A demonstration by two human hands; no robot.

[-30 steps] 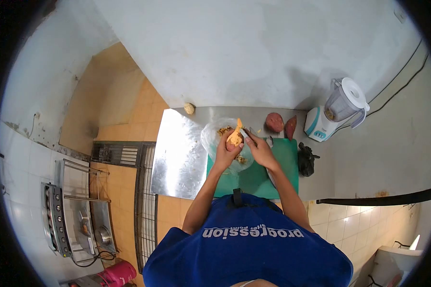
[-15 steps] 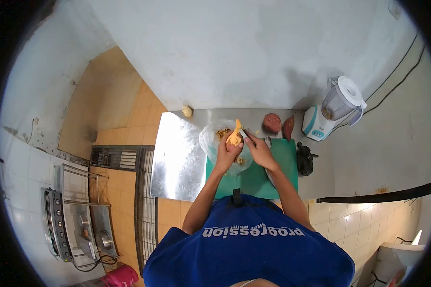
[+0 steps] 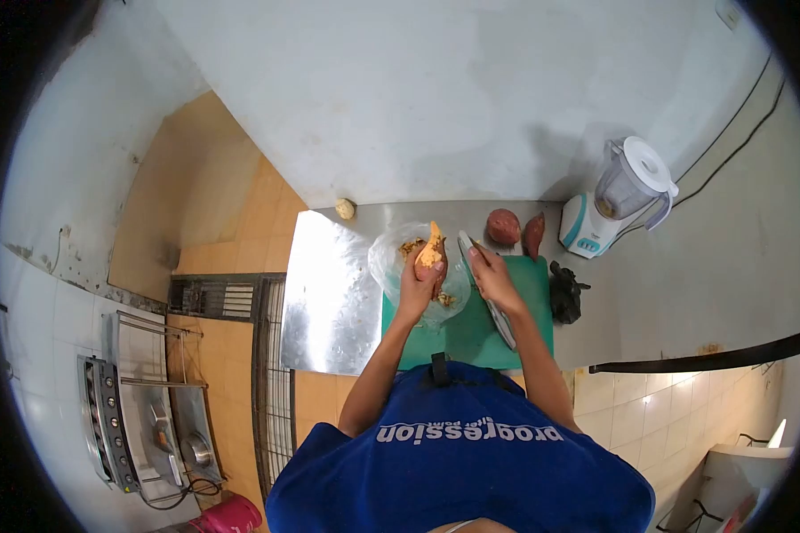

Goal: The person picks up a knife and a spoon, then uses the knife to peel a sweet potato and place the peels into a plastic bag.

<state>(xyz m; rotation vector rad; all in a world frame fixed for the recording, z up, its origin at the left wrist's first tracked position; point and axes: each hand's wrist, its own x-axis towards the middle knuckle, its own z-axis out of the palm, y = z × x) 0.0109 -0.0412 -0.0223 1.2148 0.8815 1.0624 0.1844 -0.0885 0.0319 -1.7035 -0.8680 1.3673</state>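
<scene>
My left hand (image 3: 417, 289) is closed around a sweet potato (image 3: 430, 256), held upright over a clear plastic bag. Its upper part is peeled to orange flesh, while reddish skin remains lower down. In my right hand (image 3: 493, 279) is a knife (image 3: 464, 241), its blade pointing up and away, apart from the sweet potato. Brown and yellowish peelings lie in the plastic bag (image 3: 382, 265), which spreads over the left part of a green cutting board (image 3: 444, 340). A long silvery object (image 3: 504, 329) lies on the board, partly hidden by my right forearm.
Two unpeeled red sweet potatoes (image 3: 504, 227) rest behind the board on the metal table (image 3: 329, 293). A pale round piece (image 3: 345, 209) sits at the back left. To the right are a black plastic bag (image 3: 566, 293) and a blender (image 3: 609, 200). The wall (image 3: 391, 107) rises directly behind.
My right hand has drawn the knife away from the sweet potato, slightly right and down. The sweet potato stays in my left hand, turned a little more upright.
</scene>
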